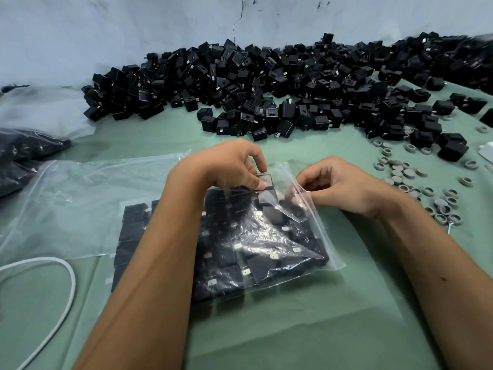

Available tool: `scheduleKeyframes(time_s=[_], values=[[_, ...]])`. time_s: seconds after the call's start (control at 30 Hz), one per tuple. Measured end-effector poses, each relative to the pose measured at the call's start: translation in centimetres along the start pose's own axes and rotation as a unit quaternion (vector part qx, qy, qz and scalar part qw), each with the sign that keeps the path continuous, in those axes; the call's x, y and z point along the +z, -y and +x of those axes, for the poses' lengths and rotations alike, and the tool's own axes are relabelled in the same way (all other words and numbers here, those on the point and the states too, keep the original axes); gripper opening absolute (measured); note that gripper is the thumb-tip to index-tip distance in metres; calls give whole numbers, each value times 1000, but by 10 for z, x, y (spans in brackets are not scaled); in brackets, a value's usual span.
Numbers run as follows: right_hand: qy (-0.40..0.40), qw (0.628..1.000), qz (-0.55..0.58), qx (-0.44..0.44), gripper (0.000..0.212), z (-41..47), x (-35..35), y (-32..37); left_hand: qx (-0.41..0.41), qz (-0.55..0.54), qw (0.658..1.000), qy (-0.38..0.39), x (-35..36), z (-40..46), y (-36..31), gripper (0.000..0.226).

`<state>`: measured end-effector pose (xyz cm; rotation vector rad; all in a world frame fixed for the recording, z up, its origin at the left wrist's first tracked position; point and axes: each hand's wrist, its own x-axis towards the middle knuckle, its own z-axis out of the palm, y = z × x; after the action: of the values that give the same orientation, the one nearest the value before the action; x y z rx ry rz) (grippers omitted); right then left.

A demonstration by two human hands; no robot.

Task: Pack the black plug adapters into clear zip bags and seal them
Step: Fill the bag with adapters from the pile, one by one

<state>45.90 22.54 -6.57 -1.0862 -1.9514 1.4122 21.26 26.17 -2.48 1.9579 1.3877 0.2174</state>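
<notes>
A clear zip bag (pixel 266 236) lies flat on the green table cover (pixel 346 329) at the centre of the view, packed with rows of black plug adapters (pixel 229 252) whose metal prongs show through the film. Its open mouth faces roughly 1 o'clock. At that mouth the left hand (pixel 234 166) curls its fingers and pinches a single adapter (pixel 264 180), which sits at the bag's top edge, partly under the plastic. Just beside it, toward 3 o'clock, the right hand (pixel 338 185) has its fingers bent and pinches the bag's upper flap near the zip strip, lifting it off the contents.

Under and beyond the bag toward 9 o'clock spreads a stack of empty clear bags (pixel 80 204). A white cable (pixel 68 273) loops at 8 o'clock. From 11 to 2 o'clock a great heap of loose adapters (pixel 266 84) runs along the pale wall (pixel 133 30). Grey rings and caps (pixel 416 182) are scattered at 3 o'clock.
</notes>
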Motion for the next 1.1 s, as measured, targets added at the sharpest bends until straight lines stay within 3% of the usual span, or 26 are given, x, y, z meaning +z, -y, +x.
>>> scheduleKeyframes(time_s=[0.23, 0.6, 0.73, 0.83, 1.0, 1.1], values=[[47, 999, -2, -4, 22, -5, -5, 3, -2, 6, 1000, 4, -1, -1, -3, 30], [19, 1000, -5, 1, 22, -1, -3, 1, -7, 15, 1000, -5, 0, -2, -4, 24], [-84, 996, 11, 17, 7, 3, -5, -8, -9, 24, 1000, -3, 2, -2, -5, 23], [-202, 979, 7, 30, 9, 11, -3, -15, -12, 40, 999, -12, 2, -1, -6, 21], [-294, 954, -30, 46, 8, 25, 6, -17, -43, 73, 996, -42, -4, -3, -4, 19], [-331, 929, -164, 16, 6, 49, 4, -4, -66, 81, 992, -70, -8, -4, -1, 16]])
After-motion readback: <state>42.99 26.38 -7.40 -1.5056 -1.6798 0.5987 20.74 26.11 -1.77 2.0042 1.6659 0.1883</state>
